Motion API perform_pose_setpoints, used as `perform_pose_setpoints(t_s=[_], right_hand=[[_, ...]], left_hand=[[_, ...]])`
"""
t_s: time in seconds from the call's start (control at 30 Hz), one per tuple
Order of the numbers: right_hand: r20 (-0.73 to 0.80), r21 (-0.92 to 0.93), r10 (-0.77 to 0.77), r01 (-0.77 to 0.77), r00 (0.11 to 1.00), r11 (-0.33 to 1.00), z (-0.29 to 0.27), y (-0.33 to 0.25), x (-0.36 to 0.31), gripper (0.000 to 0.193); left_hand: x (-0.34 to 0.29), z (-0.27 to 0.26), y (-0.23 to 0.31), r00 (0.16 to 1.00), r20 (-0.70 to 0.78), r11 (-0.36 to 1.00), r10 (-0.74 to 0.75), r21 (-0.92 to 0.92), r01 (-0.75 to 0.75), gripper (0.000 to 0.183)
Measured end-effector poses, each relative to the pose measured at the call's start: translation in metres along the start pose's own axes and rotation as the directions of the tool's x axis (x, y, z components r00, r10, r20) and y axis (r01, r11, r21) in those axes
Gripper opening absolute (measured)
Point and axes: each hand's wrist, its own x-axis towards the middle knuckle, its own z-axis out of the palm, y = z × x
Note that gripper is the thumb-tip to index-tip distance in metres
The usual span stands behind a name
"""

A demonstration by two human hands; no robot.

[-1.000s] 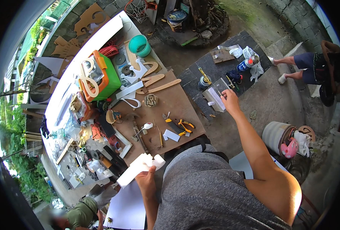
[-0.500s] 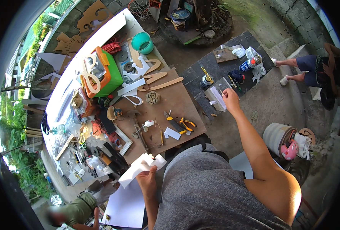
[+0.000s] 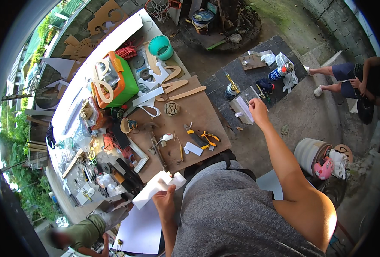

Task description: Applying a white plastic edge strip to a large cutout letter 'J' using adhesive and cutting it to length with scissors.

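Note:
My left hand [image 3: 166, 200] is closed on a white curved cut-out piece [image 3: 152, 190], held up in front of my shirt near the brown board's front corner. Thumb and fingers pinch its lower edge. My right arm stretches out to the right, over the dark low table. There my right hand [image 3: 258, 111] has its fingers pinched together beside a small board with a pale strip [image 3: 241, 106]. Whatever sits between those fingertips is too small to make out. A gas canister with a brass torch head [image 3: 231, 91] stands just left of that board.
On the brown work board [image 3: 198, 107] lie a hammer [image 3: 157, 147], yellow-black pliers [image 3: 210, 138], a cutter and white scraps. A green-orange toolbox [image 3: 123, 81] and teal bucket [image 3: 160, 47] stand behind. A spray can [image 3: 280, 72] is on the dark table. Two people are nearby, left and right.
Both my hands keep their places and grips. The person at the lower left has shifted a little, and the person at the right has moved their arms slightly.

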Motion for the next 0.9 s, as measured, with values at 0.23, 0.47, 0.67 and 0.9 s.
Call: perform_pose_setpoints(t_s=[0.23,0.47,0.67,0.9], right_hand=[[0.027,-0.010,0.015,-0.015,1.000,1.000,0.003,0.008,0.001,0.021],[0.047,-0.029,0.039,-0.038,0.998,0.999,-0.001,-0.001,0.001,0.025],[0.018,-0.035,0.012,-0.011,1.000,0.999,0.001,0.001,0.003,0.025],[0.031,-0.041,0.025,-0.024,0.999,0.999,0.002,-0.003,0.004,0.022]], left_hand=[[0.001,-0.001,-0.001,0.999,0.043,0.998,-0.008,-0.066,0.011,0.032],[0.002,-0.004,-0.010,0.997,0.073,0.995,-0.008,-0.103,0.016,0.037],[0.002,-0.004,-0.009,0.998,0.070,0.994,-0.010,-0.107,0.017,0.038],[0.003,-0.003,-0.009,0.997,0.073,0.995,0.009,-0.104,-0.001,0.038]])
